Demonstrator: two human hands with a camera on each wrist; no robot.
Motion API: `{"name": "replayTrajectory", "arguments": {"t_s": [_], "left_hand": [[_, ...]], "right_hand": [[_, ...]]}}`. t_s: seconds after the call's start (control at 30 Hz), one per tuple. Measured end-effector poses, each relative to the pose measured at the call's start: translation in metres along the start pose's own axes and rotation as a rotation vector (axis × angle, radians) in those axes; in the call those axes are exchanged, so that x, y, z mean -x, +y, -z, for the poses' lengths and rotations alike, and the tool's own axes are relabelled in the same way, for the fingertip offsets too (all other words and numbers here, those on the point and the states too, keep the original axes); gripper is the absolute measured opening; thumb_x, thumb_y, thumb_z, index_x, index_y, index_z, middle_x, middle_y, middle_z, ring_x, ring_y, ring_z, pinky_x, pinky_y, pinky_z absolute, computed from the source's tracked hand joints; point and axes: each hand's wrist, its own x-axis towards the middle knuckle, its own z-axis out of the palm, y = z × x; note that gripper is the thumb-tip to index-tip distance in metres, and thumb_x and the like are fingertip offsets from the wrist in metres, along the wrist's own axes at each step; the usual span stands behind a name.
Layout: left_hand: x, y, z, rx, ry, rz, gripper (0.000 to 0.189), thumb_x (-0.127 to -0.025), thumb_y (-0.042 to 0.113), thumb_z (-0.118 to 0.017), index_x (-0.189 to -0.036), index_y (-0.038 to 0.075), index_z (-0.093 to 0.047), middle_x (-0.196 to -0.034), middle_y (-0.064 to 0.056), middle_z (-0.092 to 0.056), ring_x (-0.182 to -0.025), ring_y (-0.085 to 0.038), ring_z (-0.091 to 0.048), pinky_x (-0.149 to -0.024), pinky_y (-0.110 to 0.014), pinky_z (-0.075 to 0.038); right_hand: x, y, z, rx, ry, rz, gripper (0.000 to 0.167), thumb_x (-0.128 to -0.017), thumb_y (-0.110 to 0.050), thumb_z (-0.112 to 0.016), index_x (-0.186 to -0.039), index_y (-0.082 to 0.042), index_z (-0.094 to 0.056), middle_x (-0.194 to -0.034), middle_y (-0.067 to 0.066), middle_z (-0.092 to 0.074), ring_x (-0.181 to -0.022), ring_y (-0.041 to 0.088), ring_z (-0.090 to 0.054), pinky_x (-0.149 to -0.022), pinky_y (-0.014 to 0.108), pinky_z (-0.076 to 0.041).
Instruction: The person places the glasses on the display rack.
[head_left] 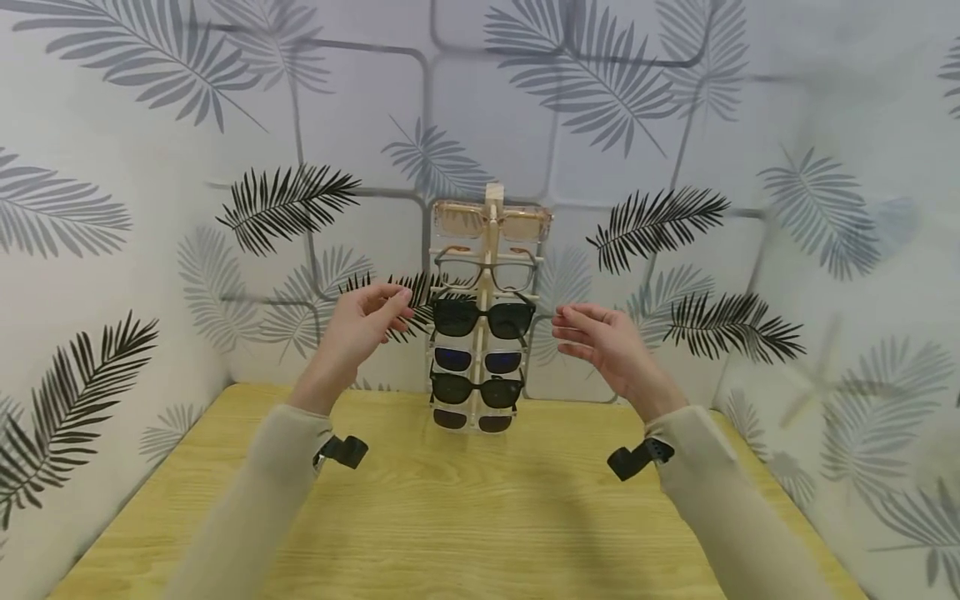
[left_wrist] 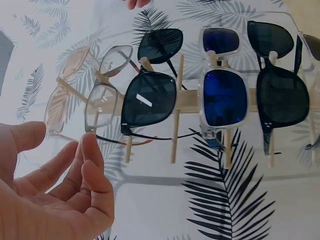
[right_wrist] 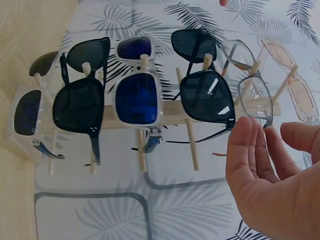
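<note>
A wooden eyeglass stand (head_left: 494,194) holds several pairs, one above another, on side pegs. At the top are clear frames with peach lenses (head_left: 525,225), then grey-rimmed clear glasses (head_left: 513,276) and black sunglasses (head_left: 510,321). Below come clear-framed blue-lens sunglasses (right_wrist: 136,97), a second black pair (head_left: 501,392) and a clear-framed dark pair (head_left: 495,423). My left hand (head_left: 366,321) is raised left of the stand, fingers loosely bent and nothing in it. Mirroring it on the right, my right hand (head_left: 603,340) is also empty. Both are nearest the grey-rimmed and upper black pairs, apart from them.
The stand rises from the back of a yellow wood-grain table (head_left: 465,517). Close behind it is a wall (head_left: 630,108) with a leaf pattern, and patterned walls flank both sides. A black wrist camera (head_left: 351,452) is strapped at the left cuff, another at the right.
</note>
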Motion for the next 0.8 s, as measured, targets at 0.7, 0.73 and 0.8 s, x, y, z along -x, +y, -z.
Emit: {"name": "replayTrajectory", "arguments": {"t_s": [0.7,0.73,0.8], "left_hand": [[0.032,-0.068,-0.014,-0.173,-0.049,-0.018,0.044,-0.100,0.039,-0.055,-0.134,0.011,-0.059,-0.118,-0.013,-0.069,-0.106,-0.027,-0.065,-0.083,-0.038,-0.052],[0.032,-0.071,-0.014,-0.214,-0.060,-0.021,0.045,-0.100,0.041,-0.055,-0.135,0.012,-0.058,-0.120,-0.012,-0.069,-0.108,-0.027,-0.064,-0.086,-0.040,-0.052],[0.034,-0.078,-0.015,-0.290,-0.083,-0.030,0.050,-0.100,0.044,-0.054,-0.138,0.013,-0.056,-0.123,-0.013,-0.067,-0.113,-0.030,-0.062,-0.091,-0.046,-0.052]], "right_hand": [[0.029,0.081,0.014,0.381,-0.035,-0.012,0.038,-0.101,-0.024,-0.057,-0.129,0.001,-0.060,-0.120,0.010,-0.068,-0.114,0.032,-0.063,-0.091,0.038,-0.055],[0.031,0.084,0.015,0.409,-0.030,-0.011,0.037,-0.101,-0.024,-0.057,-0.129,0.000,-0.061,-0.122,0.012,-0.067,-0.115,0.033,-0.062,-0.091,0.038,-0.055],[0.033,0.090,0.017,0.462,-0.019,-0.019,0.035,-0.100,-0.024,-0.058,-0.128,-0.002,-0.063,-0.123,0.013,-0.066,-0.116,0.033,-0.062,-0.092,0.038,-0.055]]}}
